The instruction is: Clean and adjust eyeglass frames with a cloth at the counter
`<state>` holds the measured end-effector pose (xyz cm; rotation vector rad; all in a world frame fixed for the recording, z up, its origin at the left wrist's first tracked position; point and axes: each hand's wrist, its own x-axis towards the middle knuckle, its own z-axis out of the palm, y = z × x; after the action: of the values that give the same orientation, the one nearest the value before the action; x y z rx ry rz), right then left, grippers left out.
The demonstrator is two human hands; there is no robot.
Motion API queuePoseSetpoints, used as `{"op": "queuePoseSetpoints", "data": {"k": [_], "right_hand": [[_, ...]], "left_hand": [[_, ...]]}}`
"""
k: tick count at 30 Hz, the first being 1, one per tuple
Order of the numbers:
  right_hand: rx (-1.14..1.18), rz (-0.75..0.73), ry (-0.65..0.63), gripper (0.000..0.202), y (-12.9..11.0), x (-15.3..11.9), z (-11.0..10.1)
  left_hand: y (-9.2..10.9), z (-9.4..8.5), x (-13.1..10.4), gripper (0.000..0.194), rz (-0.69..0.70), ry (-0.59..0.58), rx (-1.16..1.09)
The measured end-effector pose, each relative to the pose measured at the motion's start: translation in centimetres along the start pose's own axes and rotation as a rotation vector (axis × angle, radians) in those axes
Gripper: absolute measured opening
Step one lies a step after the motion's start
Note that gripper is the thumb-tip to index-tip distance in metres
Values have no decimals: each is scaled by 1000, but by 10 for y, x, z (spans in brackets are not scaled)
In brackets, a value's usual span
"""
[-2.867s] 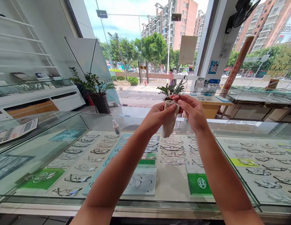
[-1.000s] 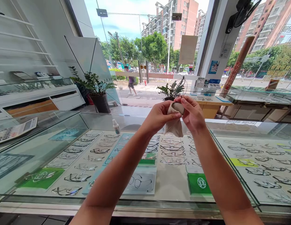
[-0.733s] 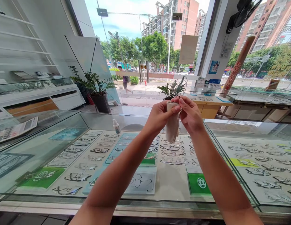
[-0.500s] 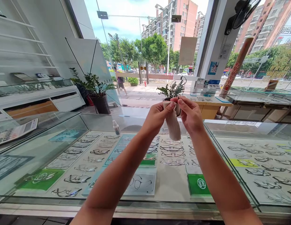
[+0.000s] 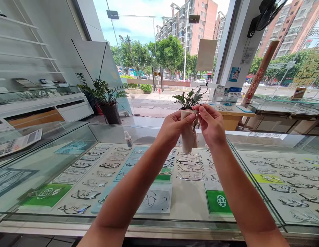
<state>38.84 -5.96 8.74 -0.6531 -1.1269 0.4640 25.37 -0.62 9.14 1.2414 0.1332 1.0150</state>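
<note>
Glass table (image 5: 185, 223) below, and look: left grip (image 5: 172, 128) clamps the cloth (image 5: 188, 139), long axis hanging between; right grip (image 5: 212, 125), just beside, pinches glasses (image 5: 207, 84) (1 end poking up).

Daylight comes through glass doors (image 5: 154, 61) between a pale wall (image 5: 58, 29) and a white pillar (image 5: 237, 51).

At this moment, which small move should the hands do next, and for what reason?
Probably the left hand should gently rub the beige cloth between thumb and fingers while the right hand steadies the eyeglasses. The left pinches the cloth against what looks like the frame, and the right fingertips grip close beside it, so one seems placed to rub, the other to support.
</note>
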Motion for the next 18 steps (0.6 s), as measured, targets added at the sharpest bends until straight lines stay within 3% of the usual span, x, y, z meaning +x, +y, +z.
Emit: {"op": "queuePoseSetpoints", "data": {"k": [4, 8, 18], "right_hand": [[39, 13, 44, 16, -2, -1, 1], [9, 43, 99, 24, -7, -1, -3], [-50, 57, 28, 24, -7, 2, -10]], "left_hand": [[1, -1, 1, 32, -14, 22, -11], [1, -5, 2, 32, 20, -27, 33], [12, -21, 9, 27, 40, -17, 91]]}}
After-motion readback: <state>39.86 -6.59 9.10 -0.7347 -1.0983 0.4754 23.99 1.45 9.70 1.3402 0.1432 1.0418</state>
